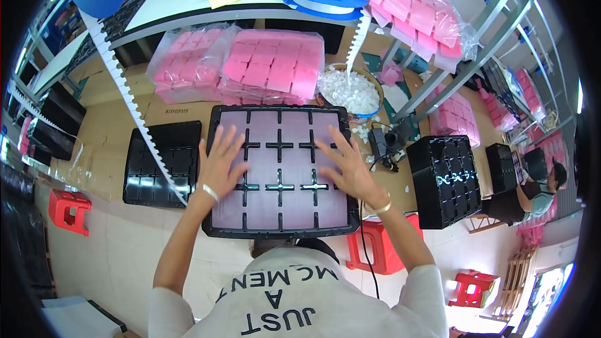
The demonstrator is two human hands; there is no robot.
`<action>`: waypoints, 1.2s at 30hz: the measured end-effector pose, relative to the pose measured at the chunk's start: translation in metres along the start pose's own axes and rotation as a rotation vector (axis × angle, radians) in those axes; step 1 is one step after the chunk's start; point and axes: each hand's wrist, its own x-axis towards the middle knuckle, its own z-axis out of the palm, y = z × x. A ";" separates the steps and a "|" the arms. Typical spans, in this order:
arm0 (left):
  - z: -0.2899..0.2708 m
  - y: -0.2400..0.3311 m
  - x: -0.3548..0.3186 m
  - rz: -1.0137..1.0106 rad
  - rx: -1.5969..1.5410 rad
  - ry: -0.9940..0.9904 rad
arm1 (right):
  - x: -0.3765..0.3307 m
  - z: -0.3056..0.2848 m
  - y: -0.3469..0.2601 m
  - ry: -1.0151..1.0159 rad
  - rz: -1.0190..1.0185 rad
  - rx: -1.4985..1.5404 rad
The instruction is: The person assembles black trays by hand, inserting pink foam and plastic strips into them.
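Fingers spread wide on both hands, holding nothing. I see the left hand [220,161] flat, palm down, on the left side of the black compartment tray [280,233], fingertips toward the upper left cells. Right hand [348,167] same pose on the right side, fingers fanned up and left. Both forearms come up from the lower edge, wrists level. Tray sits centre, filled with pale pink sheets [280,209]. Bagged pink pads [270,66] lie just beyond it; an empty black tray [161,164] lies left.
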 end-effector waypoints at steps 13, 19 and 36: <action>-0.044 0.066 -0.108 0.052 -0.377 -0.221 | -0.087 -0.014 -0.047 -0.184 0.054 0.458; -0.047 0.044 -0.141 -0.181 -0.613 -0.051 | -0.108 -0.025 -0.045 0.007 0.282 0.508; -0.025 -0.005 -0.120 -0.486 -1.077 -0.082 | -0.115 0.008 -0.036 -0.060 0.590 0.709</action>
